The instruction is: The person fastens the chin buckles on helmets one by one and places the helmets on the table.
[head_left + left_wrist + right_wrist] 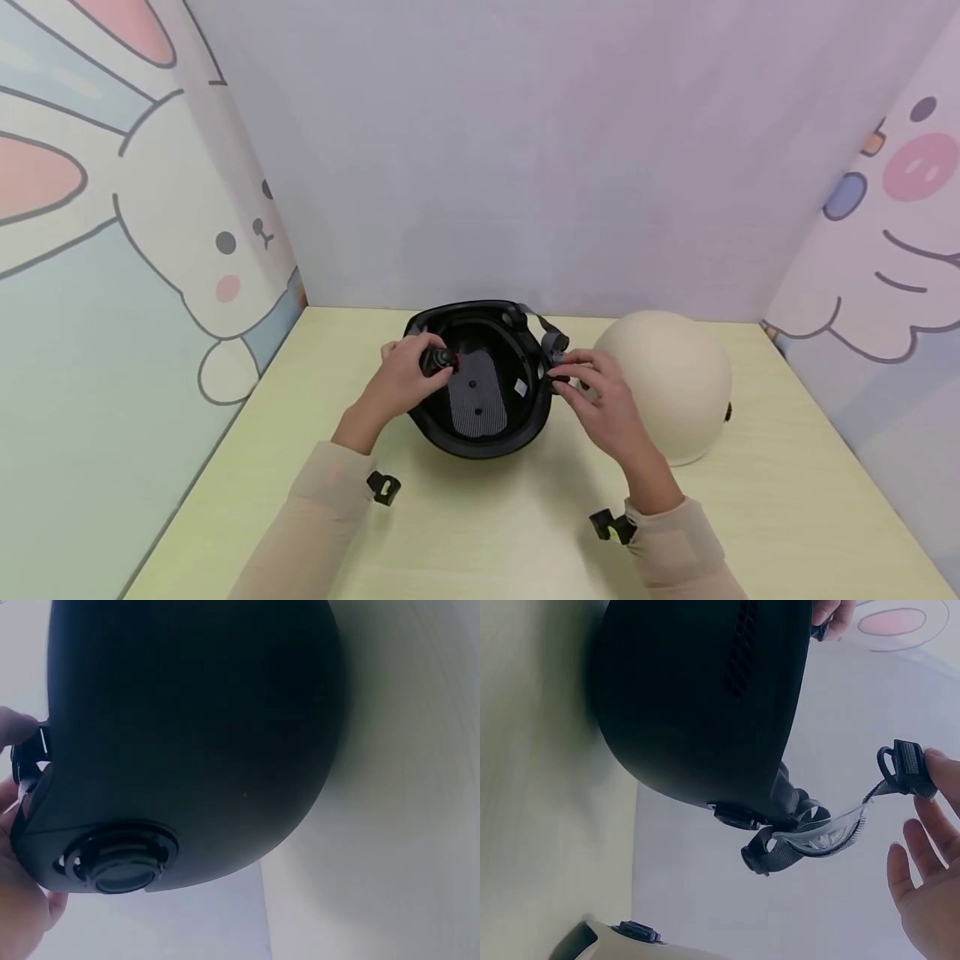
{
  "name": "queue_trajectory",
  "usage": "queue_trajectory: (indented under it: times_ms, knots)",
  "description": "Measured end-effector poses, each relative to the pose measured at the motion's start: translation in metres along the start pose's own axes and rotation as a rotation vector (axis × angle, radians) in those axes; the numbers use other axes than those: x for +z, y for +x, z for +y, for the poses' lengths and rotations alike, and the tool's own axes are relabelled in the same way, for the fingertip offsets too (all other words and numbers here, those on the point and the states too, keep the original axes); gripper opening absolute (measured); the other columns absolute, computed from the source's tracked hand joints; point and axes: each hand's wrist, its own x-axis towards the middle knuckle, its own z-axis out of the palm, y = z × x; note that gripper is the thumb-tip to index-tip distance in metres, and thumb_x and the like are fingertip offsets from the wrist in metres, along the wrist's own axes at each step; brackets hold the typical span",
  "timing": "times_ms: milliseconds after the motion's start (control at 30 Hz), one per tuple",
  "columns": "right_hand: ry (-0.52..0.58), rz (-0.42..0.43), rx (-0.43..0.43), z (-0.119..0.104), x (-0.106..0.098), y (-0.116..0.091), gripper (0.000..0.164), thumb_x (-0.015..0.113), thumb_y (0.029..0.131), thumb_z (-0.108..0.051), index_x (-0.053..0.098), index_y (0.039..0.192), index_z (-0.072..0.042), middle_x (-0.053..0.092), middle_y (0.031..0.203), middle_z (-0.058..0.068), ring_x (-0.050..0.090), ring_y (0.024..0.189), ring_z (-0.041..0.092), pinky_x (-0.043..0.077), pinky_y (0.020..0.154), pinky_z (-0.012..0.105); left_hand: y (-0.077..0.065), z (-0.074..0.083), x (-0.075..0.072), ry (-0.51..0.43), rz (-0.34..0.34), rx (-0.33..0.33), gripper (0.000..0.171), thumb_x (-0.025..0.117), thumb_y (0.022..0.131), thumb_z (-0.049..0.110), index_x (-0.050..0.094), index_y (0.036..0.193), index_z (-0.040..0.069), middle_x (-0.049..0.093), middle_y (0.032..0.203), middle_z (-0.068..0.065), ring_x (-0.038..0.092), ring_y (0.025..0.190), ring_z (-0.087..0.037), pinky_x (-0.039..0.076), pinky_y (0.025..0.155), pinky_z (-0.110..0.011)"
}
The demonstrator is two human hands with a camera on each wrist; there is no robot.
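A black helmet (480, 448) lies upside down on the table, its padded inside facing up. Over its left rim, my left hand (405, 377) grips a black strap buckle with a bit of red (439, 359) between thumb and fingers. At the right rim, my right hand (606, 402) pinches a black buckle (911, 771) at the end of the other chin strap. That grey strap (784, 857) runs from the helmet's side and carries a clear plastic piece (829, 836). A round fitting (124, 862) sits on the shell below my left hand.
A cream helmet (667, 383) rests dome up on the pale table (480, 533), just right of my right hand. A grey wall (480, 167) stands behind, with cartoon-printed panels at both sides. Black clips (384, 487) show at both sleeves.
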Motion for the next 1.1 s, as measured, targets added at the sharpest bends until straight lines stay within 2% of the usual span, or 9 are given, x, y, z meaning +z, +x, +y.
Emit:
queue_trajectory:
  times_ms: [133,300,433,533,700,767,900,1000,1100]
  knots:
    - [0.052,-0.021,0.036,-0.002,0.002,0.002,0.021,0.076,0.078,0.008,0.074,0.096,-0.004,0.064,0.11,0.009,0.055,0.107,0.029,0.039,0.092,0.028,-0.001,-0.002,0.002,-0.026,-0.014,-0.001,0.026,0.072,0.087,0.016,0.055,0.106,0.009,0.061,0.099,-0.003,0.057,0.093,-0.026,0.018,0.101,-0.055]
    - [0.099,-0.026,0.05,-0.005,0.004,0.004,0.025,0.074,0.08,0.009,0.074,0.1,-0.005,0.068,0.113,0.008,0.057,0.11,0.029,0.037,0.095,0.023,-0.002,-0.002,0.005,-0.039,-0.006,0.029,0.029,0.068,0.086,0.008,0.049,0.107,0.008,0.066,0.103,-0.005,0.06,0.09,-0.022,0.018,0.1,-0.053]
    - [0.13,-0.048,0.068,-0.008,0.006,0.006,0.022,0.07,0.084,0.01,0.072,0.103,-0.001,0.067,0.117,0.01,0.059,0.109,0.028,0.045,0.083,0.02,-0.001,-0.001,0.006,-0.03,-0.001,0.035,0.037,0.066,0.086,0.004,0.052,0.12,0.006,0.067,0.108,-0.008,0.061,0.094,-0.021,0.02,0.099,-0.052]
    - [0.133,-0.081,0.116,-0.01,0.006,0.008,0.017,0.065,0.089,0.008,0.068,0.104,0.0,0.065,0.122,0.01,0.062,0.102,0.025,0.049,0.074,0.023,0.0,0.002,0.006,-0.009,-0.003,0.025,0.041,0.067,0.085,0.003,0.059,0.125,0.008,0.067,0.108,-0.005,0.06,0.095,-0.023,0.022,0.095,-0.052]
    - [0.139,-0.148,0.22,-0.014,0.006,0.012,0.012,0.057,0.096,0.005,0.062,0.105,-0.001,0.06,0.128,0.011,0.062,0.101,0.023,0.051,0.077,0.034,0.001,0.006,0.007,0.026,-0.016,0.003,0.033,0.073,0.082,0.006,0.066,0.114,0.011,0.067,0.105,-0.002,0.057,0.093,-0.025,0.024,0.086,-0.049]
    - [0.172,-0.177,0.237,-0.014,0.007,0.013,0.013,0.054,0.096,0.006,0.06,0.106,0.0,0.059,0.125,0.013,0.064,0.096,0.025,0.052,0.072,0.035,0.002,0.007,0.008,0.037,-0.028,-0.007,0.034,0.075,0.081,0.006,0.066,0.114,0.01,0.068,0.104,-0.002,0.057,0.095,-0.028,0.024,0.084,-0.049]
    - [0.194,-0.238,0.284,-0.014,0.007,0.015,0.014,0.052,0.099,0.002,0.059,0.11,-0.002,0.066,0.093,0.009,0.062,0.07,0.02,0.047,0.059,0.031,0.002,0.008,0.008,0.072,-0.054,-0.008,0.034,0.077,0.083,0.009,0.068,0.115,0.009,0.068,0.108,-0.005,0.058,0.106,-0.035,0.026,0.086,-0.051]
    - [0.18,-0.269,0.329,-0.015,0.007,0.015,0.014,0.052,0.101,-0.003,0.061,0.111,-0.007,0.064,0.077,0.004,0.058,0.064,0.018,0.041,0.054,0.029,0.002,0.009,0.008,0.104,-0.053,-0.008,0.026,0.078,0.085,0.016,0.07,0.108,0.009,0.069,0.106,-0.005,0.058,0.103,-0.032,0.027,0.085,-0.052]
    - [0.182,-0.276,0.348,-0.015,0.008,0.016,0.014,0.053,0.101,-0.005,0.061,0.113,-0.006,0.065,0.087,0.008,0.059,0.066,0.02,0.04,0.054,0.029,0.001,0.009,0.009,0.111,-0.04,-0.014,0.019,0.077,0.086,0.021,0.069,0.099,0.01,0.067,0.095,-0.002,0.057,0.09,-0.024,0.027,0.083,-0.05]
